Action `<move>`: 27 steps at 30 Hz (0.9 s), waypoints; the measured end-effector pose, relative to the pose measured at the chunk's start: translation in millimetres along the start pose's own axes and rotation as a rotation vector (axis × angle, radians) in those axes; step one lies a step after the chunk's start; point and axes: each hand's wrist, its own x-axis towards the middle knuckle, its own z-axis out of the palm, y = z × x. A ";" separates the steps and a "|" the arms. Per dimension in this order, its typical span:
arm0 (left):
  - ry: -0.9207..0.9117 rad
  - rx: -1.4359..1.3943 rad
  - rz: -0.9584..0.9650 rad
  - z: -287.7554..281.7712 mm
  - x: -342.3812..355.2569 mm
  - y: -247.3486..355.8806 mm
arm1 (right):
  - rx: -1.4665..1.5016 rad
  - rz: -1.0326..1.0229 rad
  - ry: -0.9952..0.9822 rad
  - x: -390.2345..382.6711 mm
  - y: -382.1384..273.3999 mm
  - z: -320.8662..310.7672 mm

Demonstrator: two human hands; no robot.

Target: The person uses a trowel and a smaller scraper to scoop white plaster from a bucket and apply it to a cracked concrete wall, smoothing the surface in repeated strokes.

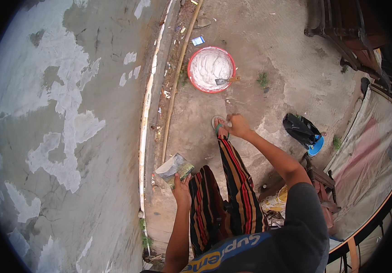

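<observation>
Gray wall (114, 150), left, pale in patches, much bare: apparently pt. done. L hand (182, 189) pinches flat plate (172, 165); R hand (238, 126) fingers curled, grip unclear; far tub (189, 74) well filled.

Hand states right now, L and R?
Left hand: closed on a flat grey-and-green rectangular piece.
Right hand: fingers curled closed, nothing visible in the grip; whether something small is hidden inside can't be told.
</observation>
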 end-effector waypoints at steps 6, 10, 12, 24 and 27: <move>0.136 0.192 -0.080 -30.8 45.0 -41.8 | -0.545 0.000 0.361 169.1 146.3 11.2; 0.182 0.232 -0.157 -12.6 40.5 -43.7 | -0.502 0.078 0.072 212.8 136.6 14.4; 0.198 0.315 -0.221 7.6 39.6 -36.6 | -0.400 0.069 -0.012 217.3 140.9 19.4; 0.044 0.069 -0.099 43.1 83.7 -17.6 | -0.009 0.229 0.075 179.1 180.2 -6.8; 0.002 0.040 -0.100 44.4 92.9 -12.5 | -0.135 0.274 0.090 175.8 161.2 -22.9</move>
